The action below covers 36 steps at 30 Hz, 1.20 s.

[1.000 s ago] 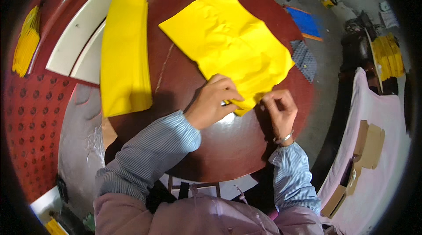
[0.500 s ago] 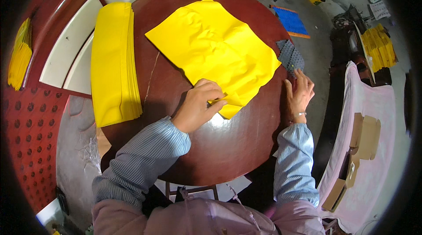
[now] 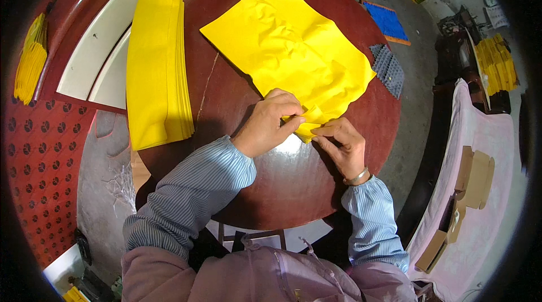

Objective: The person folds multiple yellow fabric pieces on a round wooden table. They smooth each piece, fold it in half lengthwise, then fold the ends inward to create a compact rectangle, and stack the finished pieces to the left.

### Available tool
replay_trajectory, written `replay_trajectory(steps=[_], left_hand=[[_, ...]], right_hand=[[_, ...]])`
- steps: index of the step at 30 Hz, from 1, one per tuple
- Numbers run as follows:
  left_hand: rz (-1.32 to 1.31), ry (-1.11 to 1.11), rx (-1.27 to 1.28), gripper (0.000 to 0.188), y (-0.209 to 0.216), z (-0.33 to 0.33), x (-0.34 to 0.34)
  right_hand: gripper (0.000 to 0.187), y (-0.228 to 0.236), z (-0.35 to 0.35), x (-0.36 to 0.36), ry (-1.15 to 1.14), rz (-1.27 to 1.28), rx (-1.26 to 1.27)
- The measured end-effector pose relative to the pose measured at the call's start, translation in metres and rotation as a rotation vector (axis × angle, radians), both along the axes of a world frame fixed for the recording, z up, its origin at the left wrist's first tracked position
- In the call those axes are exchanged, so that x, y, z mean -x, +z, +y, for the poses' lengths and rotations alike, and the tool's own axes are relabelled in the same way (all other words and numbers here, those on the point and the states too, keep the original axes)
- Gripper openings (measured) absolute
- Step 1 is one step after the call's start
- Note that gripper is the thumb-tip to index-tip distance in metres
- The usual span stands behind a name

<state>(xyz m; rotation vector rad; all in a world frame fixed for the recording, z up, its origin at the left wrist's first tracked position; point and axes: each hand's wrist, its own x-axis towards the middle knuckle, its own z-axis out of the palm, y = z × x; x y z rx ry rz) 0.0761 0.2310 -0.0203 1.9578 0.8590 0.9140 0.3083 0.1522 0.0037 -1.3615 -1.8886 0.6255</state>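
A creased yellow cloth-like sheet (image 3: 305, 48) lies spread at an angle on the round dark red table (image 3: 271, 200). My left hand (image 3: 271, 118) pinches its near corner, where the material is folded over in a small tuck. Close beside it, my right hand (image 3: 341, 147) has thumb and forefinger closed at the edge of that tuck, touching the sheet. Whatever is between the right fingertips is too small or hidden to make out. By the table's right edge rests a grey pad (image 3: 387, 70) with a bumpy surface and a tiny light dot on it.
A thick stack of folded yellow sheets (image 3: 158, 70) stands along the table's left side. More yellow bundles (image 3: 497, 65) sit at the far right. An open cardboard box (image 3: 477, 178) lies on a pink-covered surface (image 3: 491, 234). Beyond the table is a blue mat (image 3: 387, 21).
My right hand has come from the grey pad to the sheet's near corner, its fingers now closed. The left hand keeps its pinch. The whole view has shifted slightly.
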Motion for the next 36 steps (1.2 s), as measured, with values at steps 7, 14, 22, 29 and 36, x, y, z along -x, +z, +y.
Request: replay_trajectory(steps=[7, 14, 22, 29, 36], left_hand=[[-0.010, -0.021, -0.018, 0.011, -0.002, 0.001, 0.001], [-0.011, -0.036, -0.041, 0.013, -0.001, 0.002, 0.003], [0.004, -0.085, -0.068, 0.020, 0.005, 0.003, 0.007], [0.007, 0.037, -0.046, 0.016, -0.002, -0.004, -0.003], [-0.029, -0.008, -0.035, 0.012, -0.003, 0.002, 0.000]], right_hand=[[0.019, -0.005, 0.004, -0.006, -0.020, 0.134, 0.107], [0.015, -0.005, 0.003, 0.000, -0.111, 0.246, 0.223], [0.017, -0.009, 0.005, -0.001, -0.128, 0.273, 0.218], [0.021, -0.012, -0.001, 0.000, -0.133, 0.245, 0.175], [0.015, -0.005, -0.001, 0.003, -0.089, 0.149, 0.065]])
